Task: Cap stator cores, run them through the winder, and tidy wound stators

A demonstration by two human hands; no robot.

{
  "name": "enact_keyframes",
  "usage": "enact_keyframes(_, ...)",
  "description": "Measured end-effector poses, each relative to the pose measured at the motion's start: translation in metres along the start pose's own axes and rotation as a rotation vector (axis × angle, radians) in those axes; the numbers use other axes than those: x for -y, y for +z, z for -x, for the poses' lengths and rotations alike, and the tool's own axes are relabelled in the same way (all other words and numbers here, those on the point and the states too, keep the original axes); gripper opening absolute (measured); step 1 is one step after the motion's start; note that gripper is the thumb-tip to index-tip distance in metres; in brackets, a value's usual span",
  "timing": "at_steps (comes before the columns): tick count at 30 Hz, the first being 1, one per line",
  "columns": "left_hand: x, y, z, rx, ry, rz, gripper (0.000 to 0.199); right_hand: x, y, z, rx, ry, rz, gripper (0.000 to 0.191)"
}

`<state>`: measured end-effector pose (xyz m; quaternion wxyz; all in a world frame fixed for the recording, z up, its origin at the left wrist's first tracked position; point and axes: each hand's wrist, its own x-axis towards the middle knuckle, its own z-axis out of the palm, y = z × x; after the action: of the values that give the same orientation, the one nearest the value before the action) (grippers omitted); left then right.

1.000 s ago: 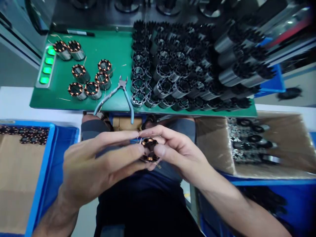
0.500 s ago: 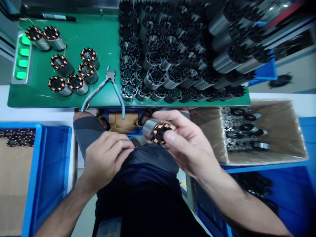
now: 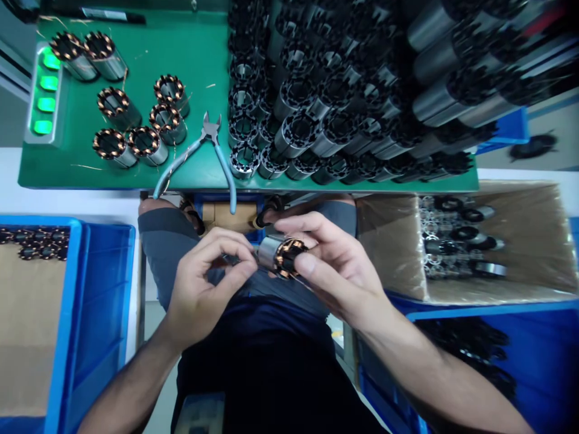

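Above my lap, my right hand (image 3: 337, 265) grips a motor stator (image 3: 270, 250) by its right end, thumb against the copper windings. The stator lies on its side, bare steel facing left. Thumb and fingertips of my left hand (image 3: 212, 277) are pinched together close to that steel end. What they hold, if anything, is too small to make out, and I cannot tell whether they touch the stator. Beyond my hands, blue-handled side cutters (image 3: 211, 129) rest on the green mat (image 3: 194, 60) with their handles over the front edge.
Several copper-wound stators (image 3: 147, 146) stand on the mat's left, near a strip of green lights (image 3: 46, 103). Rows of unwound stators (image 3: 296, 135) are stacked at right. A blue crate (image 3: 97, 289) is at left; a lined carton (image 3: 384, 241) of parts sits above a blue bin (image 3: 543, 349) at right.
The stator in my right hand has moved slightly left and down, and my left hand has come right, closing the gap between them. The whole view has shifted a little.
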<state>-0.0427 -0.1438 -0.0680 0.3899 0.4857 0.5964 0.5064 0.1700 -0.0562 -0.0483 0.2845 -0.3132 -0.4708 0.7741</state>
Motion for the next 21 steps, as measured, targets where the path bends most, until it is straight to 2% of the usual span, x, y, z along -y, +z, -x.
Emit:
enact_keyframes(2, 0.012, 0.001, 0.001, -0.004, -0.096, 0.062, 0.017, 0.001, -0.004, 0.004, 0.036, 0.007, -0.019, 0.039)
enact_keyframes(4, 0.016, -0.002, 0.001, -0.001, -0.113, 0.101, 0.012, 0.002, -0.006, 0.007, 0.050, 0.033, 0.026, 0.042)
enact_keyframes(6, 0.009, -0.005, -0.002, 0.050, -0.064, 0.117, 0.002, 0.001, -0.006, 0.008, 0.053, 0.055, 0.084, 0.043)
enact_keyframes(10, -0.013, -0.009, -0.007, 0.120, 0.015, 0.118, 0.007, -0.008, -0.003, 0.007, 0.073, 0.058, 0.132, 0.045)
enact_keyframes(12, -0.016, -0.007, -0.005, 0.132, 0.021, 0.090, 0.008, -0.012, -0.003, 0.007, 0.074, 0.052, 0.139, 0.044)
enact_keyframes(16, 0.008, -0.002, 0.004, 0.159, -0.057, 0.130, 0.014, -0.013, -0.005, 0.010, 0.074, -0.005, 0.071, 0.041)
enact_keyframes(19, 0.028, -0.004, 0.009, 0.122, -0.135, 0.090, 0.018, -0.006, -0.007, 0.011, 0.010, -0.014, 0.048, 0.044)
enact_keyframes(21, 0.028, -0.008, 0.010, 0.076, -0.077, -0.004, 0.013, -0.002, -0.008, 0.011, -0.033, 0.019, 0.107, 0.049)
